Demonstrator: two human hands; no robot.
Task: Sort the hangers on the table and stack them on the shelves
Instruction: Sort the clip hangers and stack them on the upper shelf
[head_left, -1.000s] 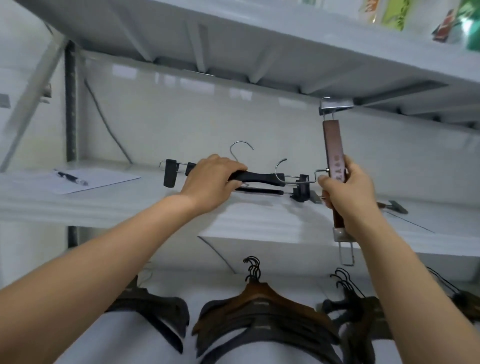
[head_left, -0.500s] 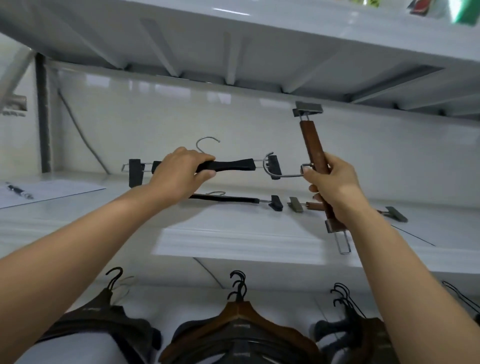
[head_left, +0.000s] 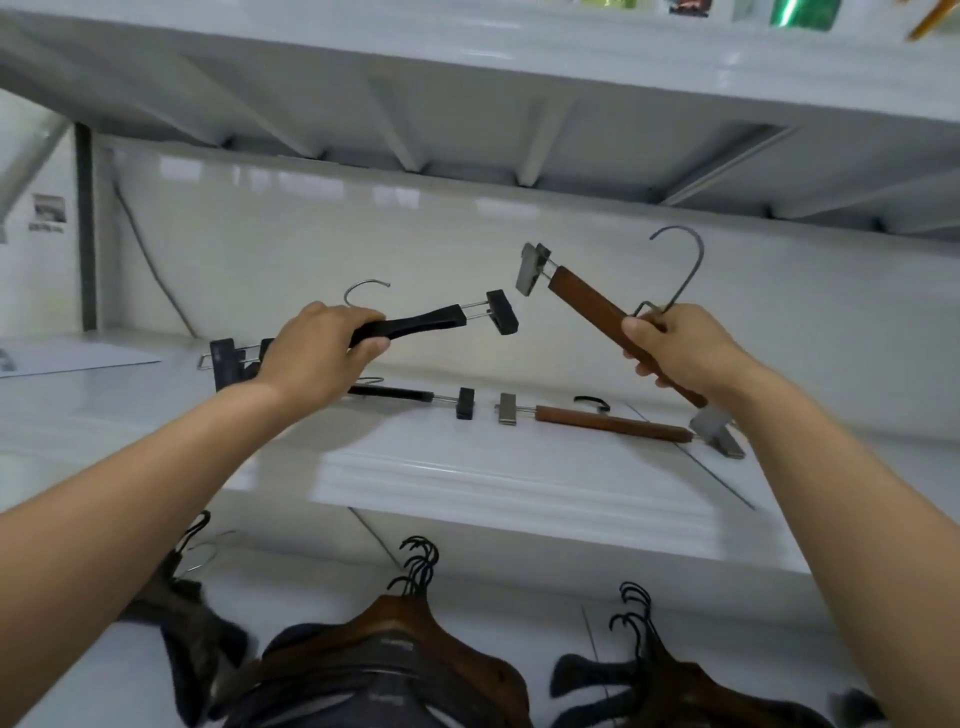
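Observation:
My left hand (head_left: 317, 353) grips a black clip hanger (head_left: 415, 322) by the middle of its bar, held above the white shelf (head_left: 493, 467). My right hand (head_left: 680, 348) grips a brown wooden clip hanger (head_left: 587, 301) by its bar, tilted with one metal clip up to the left and its hook pointing up. On the shelf below lie a second black clip hanger (head_left: 405, 396) and a second brown clip hanger (head_left: 608, 423), end to end.
An upper shelf (head_left: 467, 104) hangs close overhead. Paper (head_left: 78, 356) lies at the shelf's far left. On the lower level sit piles of dark hangers (head_left: 192, 597), brown suit hangers (head_left: 395, 634) and more dark hangers (head_left: 670, 675).
My right hand has turned the brown hanger from upright to a slant, hook now up. My left hand has tilted the black hanger's right end upward. The view has dropped closer.

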